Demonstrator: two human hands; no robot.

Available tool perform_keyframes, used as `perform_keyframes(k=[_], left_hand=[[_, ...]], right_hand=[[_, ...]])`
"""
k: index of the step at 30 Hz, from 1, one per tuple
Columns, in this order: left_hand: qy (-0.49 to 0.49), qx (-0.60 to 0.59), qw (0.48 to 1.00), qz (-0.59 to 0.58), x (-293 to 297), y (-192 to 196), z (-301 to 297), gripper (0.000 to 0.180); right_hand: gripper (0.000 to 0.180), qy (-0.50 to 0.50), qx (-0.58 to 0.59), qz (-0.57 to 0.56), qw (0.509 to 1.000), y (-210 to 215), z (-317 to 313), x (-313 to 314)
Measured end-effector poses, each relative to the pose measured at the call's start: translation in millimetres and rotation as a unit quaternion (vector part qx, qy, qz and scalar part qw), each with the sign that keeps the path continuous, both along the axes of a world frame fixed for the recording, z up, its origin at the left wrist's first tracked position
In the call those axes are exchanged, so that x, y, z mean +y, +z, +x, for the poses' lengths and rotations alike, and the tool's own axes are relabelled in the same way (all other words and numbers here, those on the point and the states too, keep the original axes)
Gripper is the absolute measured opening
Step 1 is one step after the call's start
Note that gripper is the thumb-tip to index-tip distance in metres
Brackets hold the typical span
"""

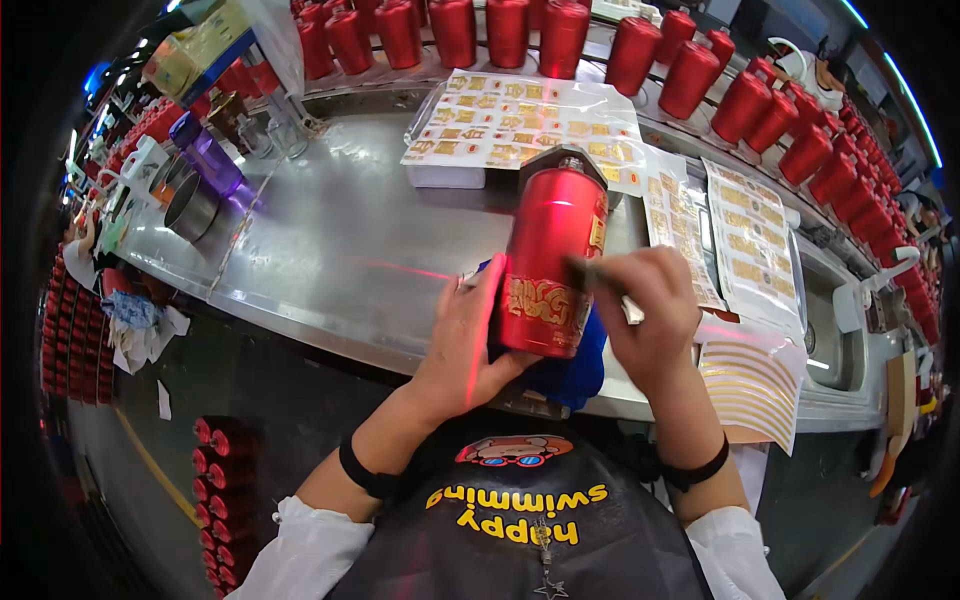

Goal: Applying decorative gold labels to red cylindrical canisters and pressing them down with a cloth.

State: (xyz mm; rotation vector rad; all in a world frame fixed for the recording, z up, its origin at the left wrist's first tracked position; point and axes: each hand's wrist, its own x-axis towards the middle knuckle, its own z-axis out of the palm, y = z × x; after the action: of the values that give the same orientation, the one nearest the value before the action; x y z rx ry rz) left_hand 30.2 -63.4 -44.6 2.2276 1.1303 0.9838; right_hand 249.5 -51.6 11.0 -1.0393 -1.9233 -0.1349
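Note:
A glossy red metal bottle (552, 225) lies tilted in front of me, its base toward me and its neck end at a dark angular holder (530, 170). Gold ornament (545, 312) wraps its lower part, and a gold patch shows on its right side. My left hand (460, 335) grips the bottle's left side near the base, thumb by the bottom edge. Pinched fingers of my right hand (650, 305) hold a small dark flat tool (578, 272) against the bottle's right side; motion blurs it. Below the bottle is a bunched blue cloth (570, 378).
Sheets of gold decals (520, 120) lie behind the bottle, with more decal sheets (752, 235) at right. A sheet of gold curved strips (750, 385) overhangs the steel bench (340, 220). Red bottles (505, 35) line the back. A purple bottle (208, 158) and metal cup (195, 207) stand left; a sink (830, 320) is right.

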Motion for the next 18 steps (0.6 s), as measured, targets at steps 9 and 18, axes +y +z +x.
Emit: perform_keyframes(k=[9,18], left_hand=[[0.053,0.02,0.993,0.103,-2.9,6.3,-3.3,0.095],[0.071,0.106,0.983,0.133,0.4,11.0,0.8,0.099]], right_hand=[[0.021,0.033,-0.038,-0.092,0.995,17.3,-3.8,-2.5],[0.021,0.173,0.013,-0.202,0.964,25.6,-4.2,-12.0]])
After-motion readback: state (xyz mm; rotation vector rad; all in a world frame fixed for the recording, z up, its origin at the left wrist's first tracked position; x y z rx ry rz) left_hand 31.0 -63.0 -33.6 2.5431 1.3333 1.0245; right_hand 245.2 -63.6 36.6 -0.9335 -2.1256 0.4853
